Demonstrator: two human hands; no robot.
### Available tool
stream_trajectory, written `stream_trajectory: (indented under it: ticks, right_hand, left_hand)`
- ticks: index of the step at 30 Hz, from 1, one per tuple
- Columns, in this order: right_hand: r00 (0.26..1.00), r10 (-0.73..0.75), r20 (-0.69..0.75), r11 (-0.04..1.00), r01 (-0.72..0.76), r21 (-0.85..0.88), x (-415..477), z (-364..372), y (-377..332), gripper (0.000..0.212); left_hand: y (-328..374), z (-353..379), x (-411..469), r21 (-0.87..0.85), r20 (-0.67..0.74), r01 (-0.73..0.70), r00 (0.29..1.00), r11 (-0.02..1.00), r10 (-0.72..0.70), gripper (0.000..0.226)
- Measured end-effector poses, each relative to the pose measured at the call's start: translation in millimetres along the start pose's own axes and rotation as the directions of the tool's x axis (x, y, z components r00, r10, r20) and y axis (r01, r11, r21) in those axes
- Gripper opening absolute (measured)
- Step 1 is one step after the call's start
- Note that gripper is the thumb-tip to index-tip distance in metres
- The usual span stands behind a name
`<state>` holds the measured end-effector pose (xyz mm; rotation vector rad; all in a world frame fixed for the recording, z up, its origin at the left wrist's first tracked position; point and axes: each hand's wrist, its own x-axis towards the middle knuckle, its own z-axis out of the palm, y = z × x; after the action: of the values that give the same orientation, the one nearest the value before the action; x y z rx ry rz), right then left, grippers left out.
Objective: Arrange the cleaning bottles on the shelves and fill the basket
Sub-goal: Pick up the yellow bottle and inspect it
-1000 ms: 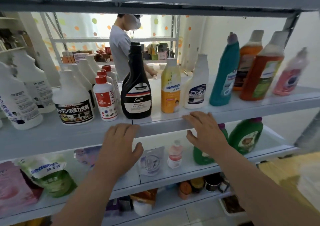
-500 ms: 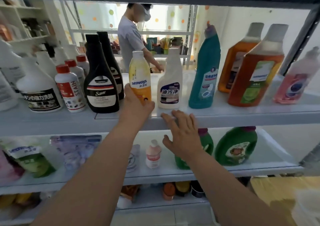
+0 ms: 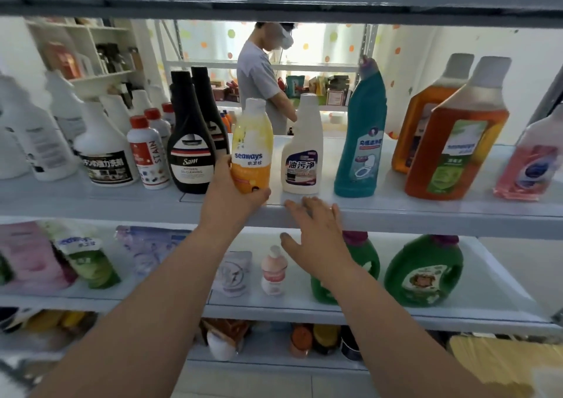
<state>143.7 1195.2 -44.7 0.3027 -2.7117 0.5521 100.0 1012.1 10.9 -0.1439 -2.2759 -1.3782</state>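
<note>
Yellow-and-orange plastic Seaways bottle (image 3: pixel 252 149) standing upright on the pale grey metal shelf (image 3: pixel 396 212), left hand (image 3: pixel 231 196) wrapping its base, white spray-style bottle (image 3: pixel 301 151) just beside, right hand (image 3: pixel 316 236) lying flat, fingers spread, holding nothing, resting on the shelf edge.

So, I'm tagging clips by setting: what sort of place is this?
Likely a shop or stockroom: metal shelves lined with cleaning bottles, refill pouches below, another person at similar racks behind.
</note>
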Motion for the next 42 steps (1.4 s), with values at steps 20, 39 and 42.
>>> stream_trajectory:
  ticks: [20, 39, 42]
  right_hand:
    - [0.882, 0.265, 0.389, -0.029, -0.396, 0.918, -112.2, 33.8, -131.7, 0.076]
    - [0.942, 0.238, 0.237, 0.259, -0.297, 0.919, -190.3, 65.9, -182.5, 0.076]
    - [0.922, 0.263, 0.286, 0.248, -0.351, 0.903, -188.3, 68.1, -185.6, 0.078]
  left_hand:
    - [-41.6, -113.6, -184.4, -0.458, 0.618, 0.695, 0.697, 0.554, -0.364, 0.050]
    - [-118.5, -163.9, -238.1, -0.331, 0.735, 0.510, 0.667, 0.794, -0.121, 0.060]
    - [-122.0, -167.3, -242.2, -0.335, 0.734, 0.534, 0.665, 0.777, -0.140, 0.053]
